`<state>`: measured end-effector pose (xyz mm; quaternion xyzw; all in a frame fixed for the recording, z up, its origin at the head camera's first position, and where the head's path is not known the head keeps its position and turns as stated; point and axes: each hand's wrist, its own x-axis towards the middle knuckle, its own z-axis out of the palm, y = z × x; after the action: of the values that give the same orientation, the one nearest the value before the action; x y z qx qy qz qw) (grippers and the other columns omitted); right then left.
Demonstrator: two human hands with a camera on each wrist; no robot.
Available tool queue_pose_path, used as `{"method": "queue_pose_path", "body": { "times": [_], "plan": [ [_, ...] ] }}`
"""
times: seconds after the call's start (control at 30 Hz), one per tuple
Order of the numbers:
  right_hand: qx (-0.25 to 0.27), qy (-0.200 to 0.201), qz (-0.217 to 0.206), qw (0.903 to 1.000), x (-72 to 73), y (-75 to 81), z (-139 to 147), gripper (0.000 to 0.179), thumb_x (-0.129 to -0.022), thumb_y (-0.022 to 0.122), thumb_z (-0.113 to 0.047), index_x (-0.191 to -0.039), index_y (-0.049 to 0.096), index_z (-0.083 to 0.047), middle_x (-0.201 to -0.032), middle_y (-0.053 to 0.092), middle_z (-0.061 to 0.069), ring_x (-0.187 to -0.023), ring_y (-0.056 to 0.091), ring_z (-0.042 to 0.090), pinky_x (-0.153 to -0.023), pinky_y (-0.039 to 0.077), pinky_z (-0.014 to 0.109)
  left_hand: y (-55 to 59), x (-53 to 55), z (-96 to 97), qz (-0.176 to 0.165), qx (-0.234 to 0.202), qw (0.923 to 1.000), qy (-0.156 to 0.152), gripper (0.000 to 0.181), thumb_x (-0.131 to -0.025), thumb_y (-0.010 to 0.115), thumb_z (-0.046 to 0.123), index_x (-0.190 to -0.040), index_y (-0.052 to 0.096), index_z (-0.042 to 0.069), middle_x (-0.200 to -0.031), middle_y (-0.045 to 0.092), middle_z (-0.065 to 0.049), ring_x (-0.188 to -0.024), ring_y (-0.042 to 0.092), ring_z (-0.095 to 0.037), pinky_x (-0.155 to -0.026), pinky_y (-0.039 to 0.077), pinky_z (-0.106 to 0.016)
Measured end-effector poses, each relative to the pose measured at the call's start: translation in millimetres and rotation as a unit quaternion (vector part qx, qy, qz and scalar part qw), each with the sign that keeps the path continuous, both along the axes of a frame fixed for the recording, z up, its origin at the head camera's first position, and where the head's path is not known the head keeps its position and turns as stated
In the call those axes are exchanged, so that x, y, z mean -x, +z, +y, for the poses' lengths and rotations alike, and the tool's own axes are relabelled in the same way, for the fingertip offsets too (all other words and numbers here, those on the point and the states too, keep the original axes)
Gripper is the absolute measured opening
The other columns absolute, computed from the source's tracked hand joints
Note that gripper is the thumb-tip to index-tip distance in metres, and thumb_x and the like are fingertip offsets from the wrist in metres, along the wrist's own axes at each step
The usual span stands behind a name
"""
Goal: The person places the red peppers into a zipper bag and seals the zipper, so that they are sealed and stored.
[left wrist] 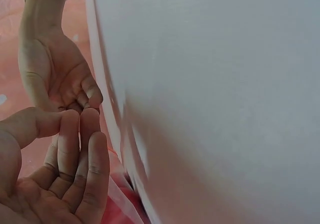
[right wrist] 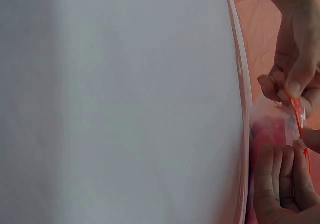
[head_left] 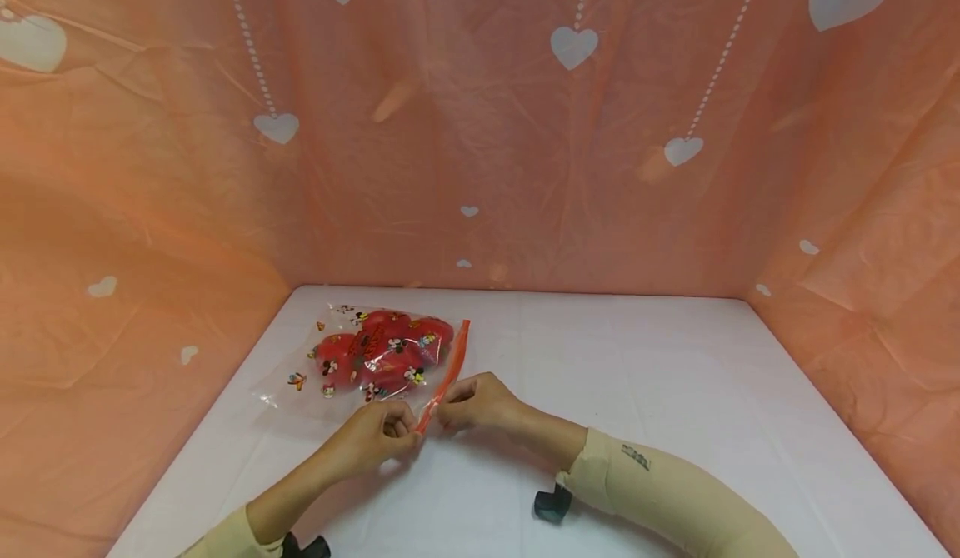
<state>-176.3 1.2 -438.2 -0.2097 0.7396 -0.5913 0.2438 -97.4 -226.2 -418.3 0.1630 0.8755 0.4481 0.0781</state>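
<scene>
A clear zip bag (head_left: 307, 396) with cartoon prints lies toward the back left of the table, several red rounded things (head_left: 337, 356) inside it. Its orange-red zip strip (head_left: 458, 355) runs along the right edge. My left hand (head_left: 365, 441) pinches the near end of this strip between thumb and finger. Just beyond it, my right hand (head_left: 483, 402) pinches the strip too; in the right wrist view a small pale slider (right wrist: 302, 144) shows between its thumb and fingers. In the left wrist view, the fingers of my left hand (left wrist: 70, 179) hide the strip's end.
A white cloth covers the table (head_left: 637, 375). Orange curtains (head_left: 517, 166) with pale hearts stand behind it and at both sides. Dark wrist mounts (head_left: 552, 504) hang below the beige sleeves (head_left: 667, 491).
</scene>
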Motion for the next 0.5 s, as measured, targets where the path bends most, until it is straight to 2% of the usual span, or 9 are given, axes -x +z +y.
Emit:
{"method": "queue_pose_path", "body": {
  "times": [0.23, 0.5],
  "plan": [
    [0.002, -0.013, -0.002, 0.9999, 10.0, 0.3, 0, 0.015, -0.092, 0.080, -0.007, -0.101, 0.080, 0.005, -0.082, 0.078, 0.007, -0.071, 0.074, 0.012, -0.073, 0.062, 0.030, -1.5, 0.7, -1.9, -0.001, -0.019, 0.9997, -0.016, 0.014, -0.096, 0.076, 0.007, -0.086, 0.066, 0.008, -0.078, 0.064, 0.003, -0.072, 0.058, -0.006, -0.065, 0.046, -0.022],
    [-0.008, -0.031, -0.001, 0.9995, 19.0, 1.0, 0, 0.015, -0.092, 0.080, -0.007, -0.101, 0.079, 0.005, -0.083, 0.078, 0.007, -0.073, 0.075, 0.015, -0.075, 0.063, 0.033, -2.0, 0.5, -2.5, -0.006, -0.026, 0.9995, -0.015, 0.014, -0.095, 0.076, 0.007, -0.087, 0.066, 0.008, -0.078, 0.063, 0.002, -0.072, 0.057, -0.007, -0.066, 0.044, -0.022]
  ]
}}
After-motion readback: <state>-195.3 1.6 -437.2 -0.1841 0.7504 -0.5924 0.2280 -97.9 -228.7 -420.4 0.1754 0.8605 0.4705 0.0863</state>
